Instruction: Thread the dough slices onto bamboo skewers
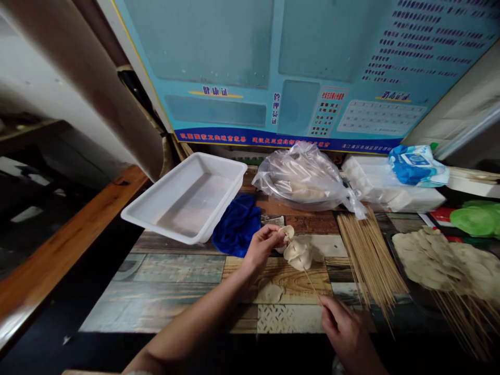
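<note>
My right hand (346, 328) grips a thin wooden skewer (311, 281) near its lower end, the stick slanting up and to the left. Several pale, thin round slices (297, 254) are threaded on its upper part. At the skewer's tip, the fingers of my left hand (265, 245) pinch another round slice (287, 232). The exact kind of these slices cannot be made out. One or two loose slices (270, 291) lie flat on the table below my left hand.
A white plastic tub (203, 208) stands back left beside a blue cloth (237, 226). Behind is a tied plastic bag (302, 179) of pale slices. Bare skewers (369, 255) lie right of centre. At far right, loaded skewers (433, 260) rest on a dark tray, near a tissue pack (417, 164).
</note>
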A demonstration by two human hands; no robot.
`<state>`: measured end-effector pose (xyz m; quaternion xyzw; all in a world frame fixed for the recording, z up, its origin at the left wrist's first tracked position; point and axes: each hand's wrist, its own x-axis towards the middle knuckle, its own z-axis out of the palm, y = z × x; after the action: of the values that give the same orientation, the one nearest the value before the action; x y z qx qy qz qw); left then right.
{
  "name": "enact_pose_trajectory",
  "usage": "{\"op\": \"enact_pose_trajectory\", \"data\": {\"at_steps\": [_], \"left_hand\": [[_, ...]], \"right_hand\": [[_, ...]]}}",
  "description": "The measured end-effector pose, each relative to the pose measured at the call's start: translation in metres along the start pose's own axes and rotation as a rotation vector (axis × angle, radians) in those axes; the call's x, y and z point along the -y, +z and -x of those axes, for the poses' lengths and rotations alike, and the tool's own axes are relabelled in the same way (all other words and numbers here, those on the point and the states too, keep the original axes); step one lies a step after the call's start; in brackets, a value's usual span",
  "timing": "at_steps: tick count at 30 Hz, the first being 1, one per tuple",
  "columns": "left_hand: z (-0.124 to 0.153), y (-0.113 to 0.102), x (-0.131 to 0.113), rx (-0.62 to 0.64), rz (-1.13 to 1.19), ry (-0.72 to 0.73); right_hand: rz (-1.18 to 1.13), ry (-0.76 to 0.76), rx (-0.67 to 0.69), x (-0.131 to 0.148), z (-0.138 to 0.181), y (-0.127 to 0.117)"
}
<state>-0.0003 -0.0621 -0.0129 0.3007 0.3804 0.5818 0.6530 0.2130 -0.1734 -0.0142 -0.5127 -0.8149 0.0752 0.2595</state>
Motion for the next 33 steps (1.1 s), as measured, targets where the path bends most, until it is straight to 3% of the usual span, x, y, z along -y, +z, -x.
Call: {"op": "enact_pose_trajectory", "data": {"at_steps": [5, 16, 20, 26, 33], "left_hand": [[0.004, 0.004, -0.003, -0.002, -0.121, 0.125], [0.011, 0.011, -0.004, 0.032, -0.206, 0.088], [0.011, 0.013, -0.002, 0.079, -0.12, -0.013], [0.012, 0.016, -0.004, 0.093, 0.111, -0.325], [0.012, 0.019, -0.001, 0.067, 0.197, -0.319]], "right_hand": [[0.011, -0.011, -0.025, 0.002, -0.002, -0.002], [0.003, 0.06, -0.011, 0.0, 0.002, 0.001], [-0.028, 0.061, -0.023, 0.002, -0.002, -0.002], [-0.033, 0.045, -0.028, 0.003, -0.004, -0.004], [-0.006, 0.032, 0.036, 0.001, 0.001, 0.001]]}}
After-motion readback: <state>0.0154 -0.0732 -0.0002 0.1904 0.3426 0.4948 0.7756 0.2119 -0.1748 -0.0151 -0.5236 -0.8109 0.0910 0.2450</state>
